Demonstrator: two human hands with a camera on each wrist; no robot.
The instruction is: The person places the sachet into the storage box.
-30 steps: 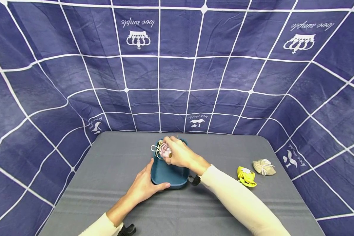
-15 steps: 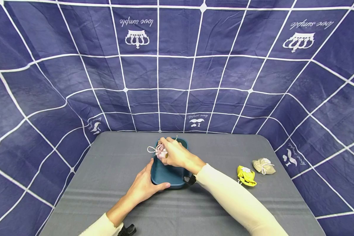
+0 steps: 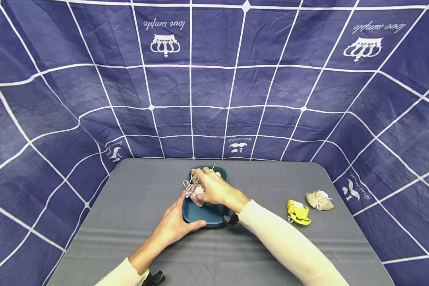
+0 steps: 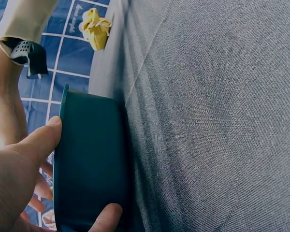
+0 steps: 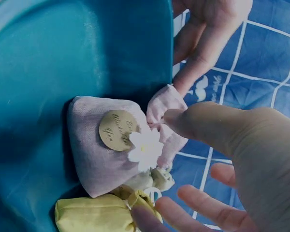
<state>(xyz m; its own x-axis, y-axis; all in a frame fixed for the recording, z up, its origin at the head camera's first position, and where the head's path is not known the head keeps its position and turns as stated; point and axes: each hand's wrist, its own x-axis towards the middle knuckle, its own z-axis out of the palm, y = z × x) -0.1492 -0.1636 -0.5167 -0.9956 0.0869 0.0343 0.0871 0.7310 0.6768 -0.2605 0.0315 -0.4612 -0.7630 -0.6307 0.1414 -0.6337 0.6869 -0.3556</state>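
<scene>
In the head view a dark blue-green plastic bin stands at the table's middle. My left hand rests spread along its near-left corner, thumb on the near rim and fingers straight along the outer wall. A pink drawstring pouch, with a white flower and round tag, lies in the bin, its gathered neck over the edge. My right hand is over it, fingers spread loosely and thumb tip at the neck in the right wrist view. Beside the pouch lie a yellow pouch and a grey-green pouch.
On the grey table, to the right, lie another yellow pouch and a beige pouch with a white cord. A blue curtain with white grid lines surrounds the table's back and sides.
The right hand, which gripped the pink pouch near the bin's left side, has loosened its fingers. The pouch has turned and come down nearer the front of the bin. The left hand stays put.
</scene>
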